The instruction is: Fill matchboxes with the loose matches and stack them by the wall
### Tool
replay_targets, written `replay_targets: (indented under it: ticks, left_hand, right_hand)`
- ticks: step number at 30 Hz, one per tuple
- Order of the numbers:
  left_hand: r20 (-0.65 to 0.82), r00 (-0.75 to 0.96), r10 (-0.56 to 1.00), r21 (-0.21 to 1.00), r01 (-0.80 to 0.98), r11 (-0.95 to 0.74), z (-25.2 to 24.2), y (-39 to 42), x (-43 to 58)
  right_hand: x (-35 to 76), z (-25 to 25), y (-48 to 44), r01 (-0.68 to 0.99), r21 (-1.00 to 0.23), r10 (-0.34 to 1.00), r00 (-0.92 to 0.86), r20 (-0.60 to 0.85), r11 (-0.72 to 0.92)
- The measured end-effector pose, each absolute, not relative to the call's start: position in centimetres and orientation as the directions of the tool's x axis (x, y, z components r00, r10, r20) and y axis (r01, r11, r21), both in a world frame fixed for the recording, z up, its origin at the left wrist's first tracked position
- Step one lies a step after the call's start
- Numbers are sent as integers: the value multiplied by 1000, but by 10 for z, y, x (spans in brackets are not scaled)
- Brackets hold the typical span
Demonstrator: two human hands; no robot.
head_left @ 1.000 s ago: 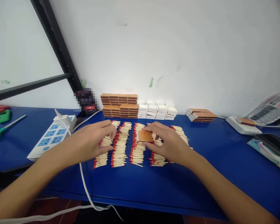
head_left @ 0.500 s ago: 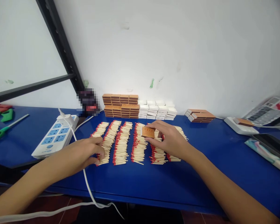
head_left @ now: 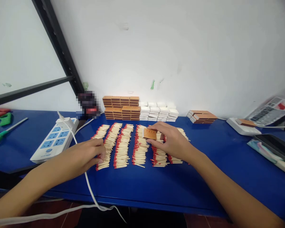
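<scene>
The blue surface (head_left: pixel 216 155) is spanning the scene, and rows of red-tipped matches (head_left: pixel 121 152) are filling its middle. To their left, a white power strip (head_left: pixel 44 153) is lying at a slant. Along the far side, a brown stack (head_left: pixel 122 111) of matchboxes is standing just beside a white stack (head_left: pixel 162 110), with a smaller brown group (head_left: pixel 203 117) sitting off to the right.

Now the hands! The left hand (head_left: pixel 90 153) is hanging low over the leftmost rows, thumb and fingertips drawn close; whether they're pinching a match, I can't tell. The right hand (head_left: pixel 169 139) is clamping one matchbox (head_left: pixel 150 134), thumb on the near edge, fingers on the far.

Here's the danger: a white cable (head_left: pixel 89 190) is passing beneath the left arm, and a snag there could be dragging it through the nearest matches. Clumsy fingertips could be scattering those tight-packed rows, too.

And the matchbox? It's sitting at the right hand's fingertips, left of the palm, over the middle rows, its white end facing left, well apart from the left hand.
</scene>
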State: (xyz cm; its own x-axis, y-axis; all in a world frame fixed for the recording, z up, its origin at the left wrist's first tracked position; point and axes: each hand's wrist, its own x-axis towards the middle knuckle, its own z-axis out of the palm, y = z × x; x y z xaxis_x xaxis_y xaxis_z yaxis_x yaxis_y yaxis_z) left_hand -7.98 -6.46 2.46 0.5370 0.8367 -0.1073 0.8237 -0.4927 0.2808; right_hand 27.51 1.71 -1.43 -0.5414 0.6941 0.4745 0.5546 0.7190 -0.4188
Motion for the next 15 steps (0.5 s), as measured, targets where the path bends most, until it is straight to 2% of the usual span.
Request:
replay_targets:
  ticks: [9,15]
  left_hand:
    - [34,507,861,138,851,-507,10,-69,-66]
    - [48,443,895,160,881,-445,8,-79,-75]
  right_hand:
    - [277,-17,19,560,-408,691,-545,475,721]
    - [277,-16,18,576,-403,701,-537,469,711]
